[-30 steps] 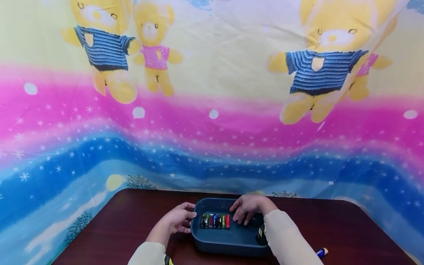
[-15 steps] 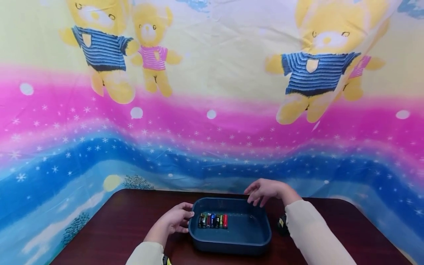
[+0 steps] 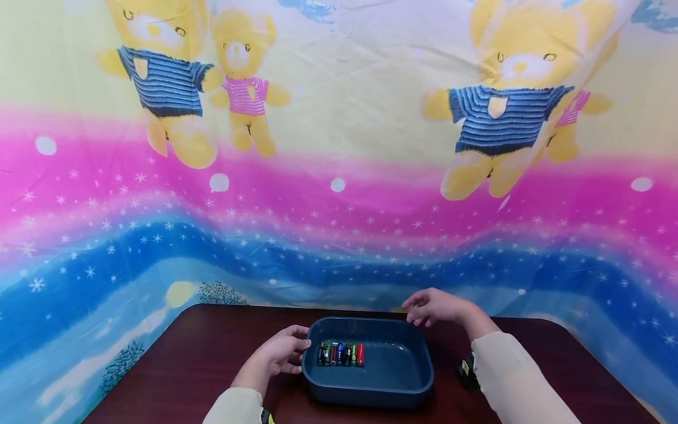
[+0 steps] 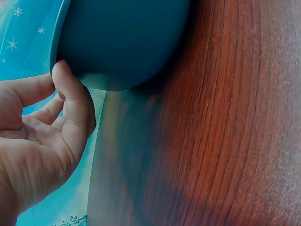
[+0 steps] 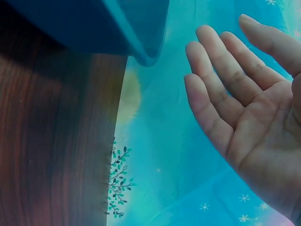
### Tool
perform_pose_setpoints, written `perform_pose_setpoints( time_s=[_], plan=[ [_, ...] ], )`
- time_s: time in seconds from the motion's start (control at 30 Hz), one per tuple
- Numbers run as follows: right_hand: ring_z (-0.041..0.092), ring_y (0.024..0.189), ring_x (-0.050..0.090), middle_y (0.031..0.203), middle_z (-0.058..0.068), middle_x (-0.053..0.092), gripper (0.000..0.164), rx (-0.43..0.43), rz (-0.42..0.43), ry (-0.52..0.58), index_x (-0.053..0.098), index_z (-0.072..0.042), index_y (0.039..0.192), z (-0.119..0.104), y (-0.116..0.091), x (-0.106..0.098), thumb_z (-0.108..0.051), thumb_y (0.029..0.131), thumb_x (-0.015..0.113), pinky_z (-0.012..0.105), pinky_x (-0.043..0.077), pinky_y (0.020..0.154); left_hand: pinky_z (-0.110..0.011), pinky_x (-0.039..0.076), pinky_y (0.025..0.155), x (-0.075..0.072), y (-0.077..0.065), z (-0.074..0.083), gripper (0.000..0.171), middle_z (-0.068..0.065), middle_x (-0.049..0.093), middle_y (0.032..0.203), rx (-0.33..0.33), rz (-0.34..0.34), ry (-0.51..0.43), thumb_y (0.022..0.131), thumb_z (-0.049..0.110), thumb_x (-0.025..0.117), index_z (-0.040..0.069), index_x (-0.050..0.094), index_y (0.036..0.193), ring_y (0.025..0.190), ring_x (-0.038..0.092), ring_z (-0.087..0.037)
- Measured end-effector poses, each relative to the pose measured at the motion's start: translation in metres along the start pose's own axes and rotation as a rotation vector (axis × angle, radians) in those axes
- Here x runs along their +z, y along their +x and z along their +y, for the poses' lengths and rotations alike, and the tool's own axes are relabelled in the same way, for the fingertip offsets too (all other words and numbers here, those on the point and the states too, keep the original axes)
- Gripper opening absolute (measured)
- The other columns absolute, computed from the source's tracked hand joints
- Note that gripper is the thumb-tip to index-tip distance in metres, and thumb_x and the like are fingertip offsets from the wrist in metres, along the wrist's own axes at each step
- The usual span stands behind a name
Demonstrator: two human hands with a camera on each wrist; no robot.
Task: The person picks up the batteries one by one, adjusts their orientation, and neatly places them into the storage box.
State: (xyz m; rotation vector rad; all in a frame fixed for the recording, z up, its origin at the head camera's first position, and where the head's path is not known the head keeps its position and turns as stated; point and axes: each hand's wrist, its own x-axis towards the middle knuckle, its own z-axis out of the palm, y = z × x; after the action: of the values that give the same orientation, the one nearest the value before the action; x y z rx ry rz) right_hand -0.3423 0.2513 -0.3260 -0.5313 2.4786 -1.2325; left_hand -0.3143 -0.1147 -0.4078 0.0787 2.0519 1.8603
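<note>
A dark blue-grey rectangular plastic tray [image 3: 392, 396] stands on the table. Inside, toward its left end, several batteries [image 3: 341, 354] lie side by side in a row, the red one rightmost. My left hand [image 3: 283, 351] holds the tray's left end, a digit at the rim; in the left wrist view curled fingers [image 4: 75, 108] meet the outer wall. Beyond the tray's far right corner, my right hand [image 3: 436, 308] hovers apart from it. Nothing lies in its palm [image 5: 263, 127], and its fingers are loosely extended.
The table [image 3: 212, 353] is dark red-brown wood with rounded far corners. Behind it hangs a printed cloth [image 3: 339, 235] with bears and snowflakes. A black wrist device [image 3: 467, 372] sits at the right sleeve [image 3: 521, 380].
My right hand has come up out of the tray and moved right, past its far corner. The left hand stays at the tray. The right sleeve now covers where a battery lay on the table.
</note>
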Motion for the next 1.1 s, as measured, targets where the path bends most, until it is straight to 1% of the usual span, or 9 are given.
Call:
perform_pose_setpoints(
  time_s=[0.13,0.23,0.33,0.5,0.57,0.7,0.87,1.1],
  plan=[
    [0.026,0.088,0.061,0.097,0.01,0.065,0.037,-0.004,0.026,-0.004,0.058,0.0,0.118,0.006,-0.004,0.0,-0.022,0.088,0.063,0.04,0.051,0.073,-0.031,0.052,0.057,0.002,-0.002,-0.001,0.037,-0.018,0.056,0.095,0.02,0.011,0.018,0.094,0.011,0.052,0.002,0.043,0.129,0.073,0.054,-0.022],
    [0.026,0.088,0.06,0.097,0.009,0.065,0.036,-0.012,0.046,-0.006,0.058,0.0,0.118,0.009,-0.008,-0.002,-0.021,0.089,0.062,0.04,0.051,0.073,-0.031,0.052,0.057,0.004,-0.003,0.0,0.037,-0.018,0.056,0.095,0.033,0.018,0.029,0.094,0.011,0.052,0.002,0.043,0.128,0.073,0.054,-0.022],
    [0.026,0.088,0.06,0.097,0.01,0.065,0.034,-0.022,0.052,-0.004,0.057,0.0,0.118,0.011,-0.012,-0.005,-0.019,0.09,0.06,0.041,0.05,0.073,-0.03,0.052,0.056,0.006,-0.003,0.001,0.036,-0.017,0.056,0.095,0.029,0.026,0.037,0.094,0.01,0.052,0.002,0.044,0.127,0.073,0.054,-0.022],
    [0.028,0.086,0.059,0.098,0.012,0.064,0.032,-0.03,0.05,-0.012,0.057,0.003,0.116,0.017,-0.027,-0.014,-0.016,0.091,0.059,0.041,0.05,0.071,-0.03,0.052,0.055,0.007,-0.004,0.002,0.035,-0.017,0.056,0.094,0.02,0.034,0.058,0.094,0.009,0.051,0.001,0.044,0.127,0.072,0.053,-0.022],
    [0.027,0.086,0.059,0.097,0.011,0.064,0.031,-0.021,0.047,-0.032,0.057,0.002,0.115,0.02,-0.035,-0.018,-0.016,0.091,0.059,0.04,0.05,0.07,-0.03,0.052,0.056,0.007,-0.004,0.003,0.035,-0.018,0.056,0.095,0.023,0.032,0.063,0.094,0.009,0.052,0.001,0.044,0.127,0.072,0.054,-0.022],
    [0.027,0.085,0.059,0.096,0.007,0.064,0.03,-0.012,0.026,-0.073,0.058,0.003,0.113,0.025,-0.049,-0.027,-0.016,0.09,0.06,0.042,0.05,0.069,-0.029,0.052,0.055,0.006,-0.004,0.005,0.035,-0.017,0.056,0.094,0.018,0.04,0.06,0.094,0.009,0.052,0.001,0.044,0.127,0.07,0.053,-0.021],
    [0.028,0.079,0.059,0.092,0.009,0.063,0.029,-0.003,0.018,-0.11,0.058,0.004,0.11,0.029,-0.06,-0.032,-0.015,0.088,0.062,0.041,0.05,0.062,-0.029,0.052,0.055,0.004,-0.004,0.006,0.036,-0.016,0.056,0.093,0.011,0.039,0.054,0.094,0.009,0.052,0.001,0.043,0.128,0.068,0.053,-0.019],
    [0.028,0.077,0.059,0.09,0.01,0.064,0.031,0.039,-0.001,-0.077,0.059,0.005,0.11,0.042,-0.077,-0.032,-0.016,0.088,0.061,0.042,0.05,0.062,-0.029,0.052,0.055,0.004,-0.005,0.005,0.038,-0.016,0.056,0.093,0.003,0.032,0.041,0.093,0.01,0.053,0.001,0.043,0.128,0.068,0.052,-0.019]
  ],
)
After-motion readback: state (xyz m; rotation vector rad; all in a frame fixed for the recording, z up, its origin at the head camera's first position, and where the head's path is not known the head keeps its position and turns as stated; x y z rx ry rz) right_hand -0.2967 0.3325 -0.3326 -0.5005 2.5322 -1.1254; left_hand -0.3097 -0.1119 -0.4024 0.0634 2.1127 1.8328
